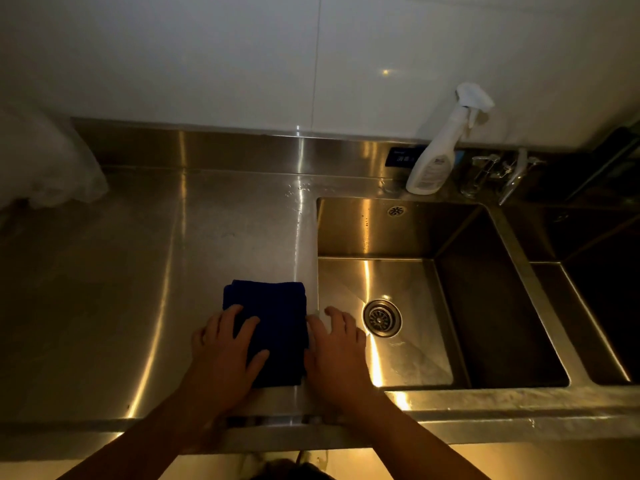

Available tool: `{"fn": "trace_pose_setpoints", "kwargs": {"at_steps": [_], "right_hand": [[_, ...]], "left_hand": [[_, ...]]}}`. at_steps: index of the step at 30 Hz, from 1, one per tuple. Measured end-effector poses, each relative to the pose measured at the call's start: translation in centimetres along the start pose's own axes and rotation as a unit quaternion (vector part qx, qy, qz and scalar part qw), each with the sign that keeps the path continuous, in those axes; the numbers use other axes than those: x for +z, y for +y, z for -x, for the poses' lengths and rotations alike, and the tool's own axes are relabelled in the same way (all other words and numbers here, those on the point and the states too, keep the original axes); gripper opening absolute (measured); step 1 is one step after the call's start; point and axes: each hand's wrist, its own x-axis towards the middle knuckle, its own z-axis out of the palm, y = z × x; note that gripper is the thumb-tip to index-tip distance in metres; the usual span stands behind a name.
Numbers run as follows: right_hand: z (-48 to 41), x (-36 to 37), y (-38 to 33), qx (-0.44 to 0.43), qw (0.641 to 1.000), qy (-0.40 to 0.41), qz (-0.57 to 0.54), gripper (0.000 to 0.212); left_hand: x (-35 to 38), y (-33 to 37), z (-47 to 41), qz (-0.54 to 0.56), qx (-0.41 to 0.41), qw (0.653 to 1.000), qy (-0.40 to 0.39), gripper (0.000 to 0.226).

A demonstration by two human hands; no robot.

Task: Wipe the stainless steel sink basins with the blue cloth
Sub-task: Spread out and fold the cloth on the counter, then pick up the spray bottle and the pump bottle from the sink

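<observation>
A folded dark blue cloth (pixel 277 317) lies flat on the steel counter, just left of the sink basin (pixel 485 306). My left hand (pixel 225 351) rests on the cloth's left part with fingers spread and straight. My right hand (pixel 334 348) lies flat at the cloth's right edge, over the rim of the basin, fingers spread. The basin has a round drain strainer (pixel 382 318) in its floor. A second basin (pixel 602 306) lies to the right, mostly in shadow.
A white spray bottle (pixel 440 150) stands on the back ledge behind the basin. A tap (pixel 509 178) is mounted beside it, near a glass (pixel 474 178). A white plastic bag (pixel 45 168) sits at the far left. The steel counter (pixel 138 271) stretches left.
</observation>
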Motion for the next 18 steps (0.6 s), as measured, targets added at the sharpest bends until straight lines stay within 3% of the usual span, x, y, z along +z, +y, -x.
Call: {"fn": "trace_pose_setpoints", "kwargs": {"at_steps": [4,8,12,18], "right_hand": [[-0.2,-3.6,2.2,0.06,0.998,-0.02,0.025,0.058],[1.2,-8.5,5.6,0.135,0.991,0.004,0.023,0.059],[2.6,-12.7,10.2,0.181,0.983,0.027,0.017,0.058],[3.3,-17.9,18.1,0.197,0.98,0.001,0.031,0.058]], "left_hand": [[-2.9,3.6,-1.7,0.03,0.013,0.999,-0.008,0.078],[-5.6,6.9,-3.9,0.036,0.049,0.998,-0.012,0.055],[-7.3,10.5,-5.1,0.072,0.076,0.995,-0.004,0.054],[-7.4,16.7,-6.4,0.021,0.079,0.997,-0.008,0.05]]}}
